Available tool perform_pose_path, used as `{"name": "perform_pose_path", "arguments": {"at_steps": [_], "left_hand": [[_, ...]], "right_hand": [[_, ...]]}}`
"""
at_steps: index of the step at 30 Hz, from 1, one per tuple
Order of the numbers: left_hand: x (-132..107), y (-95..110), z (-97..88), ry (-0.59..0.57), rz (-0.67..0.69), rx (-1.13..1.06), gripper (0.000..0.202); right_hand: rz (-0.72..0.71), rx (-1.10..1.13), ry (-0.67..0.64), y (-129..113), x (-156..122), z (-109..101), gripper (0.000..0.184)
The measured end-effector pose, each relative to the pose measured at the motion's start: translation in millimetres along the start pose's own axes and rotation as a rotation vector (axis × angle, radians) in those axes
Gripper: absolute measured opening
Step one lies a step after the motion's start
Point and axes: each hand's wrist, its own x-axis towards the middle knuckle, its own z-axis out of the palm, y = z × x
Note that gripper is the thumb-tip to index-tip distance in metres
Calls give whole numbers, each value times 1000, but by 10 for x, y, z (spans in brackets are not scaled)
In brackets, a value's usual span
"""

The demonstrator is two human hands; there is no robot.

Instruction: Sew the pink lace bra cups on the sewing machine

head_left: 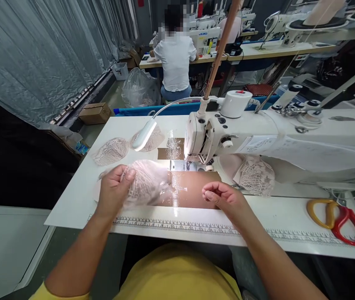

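A pale lace bra cup [147, 181] is pinched between the thumb and fingers of my left hand [116, 187], held over the table left of the needle area. Its right edge looks smeared by motion. My right hand [224, 198] hovers above the brown sheet [192, 189] in front of the sewing machine [196, 137]. Thumb and fingertips are pressed together there; whether something thin is between them I cannot make out. Two more lace cups [111, 151] lie at the far left, one partly behind the lamp head [145, 134]. Another lace cup [255, 176] rests under the machine arm.
Scissors with yellow and red handles [351, 225] lie at the right front. A ruler strip [164, 225] runs along the front edge of the white table [74, 208]. Paper sheets [315, 154] hang from the machine arm. A person in a white shirt [177, 62] sits ahead.
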Motion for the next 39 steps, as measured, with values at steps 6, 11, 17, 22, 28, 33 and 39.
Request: {"name": "perform_pose_path", "arguments": {"at_steps": [6,11,17,22,28,33,39], "left_hand": [[296,-144,714,-268,489,823,20],[142,-366,1348,-463,476,942,18],[63,-163,1139,-587,518,914,24],[338,-157,936,-708,558,646,32],[489,-501,1092,-542,827,755,31],[615,-539,1130,-574,874,746,31],[668,-515,1090,-604,879,744,33]], "right_hand": [[-181,-505,-66,-136,174,-66,19],[-321,-819,-169,-119,410,81,29],[-379,-1196,-163,109,456,229,28],[-367,-1376,-151,130,450,262,35],[-258,-1443,-118,50,497,283,39],[-236,-1449,-62,38,548,298,43],[-329,-1394,-51,118,540,252,37]]}}
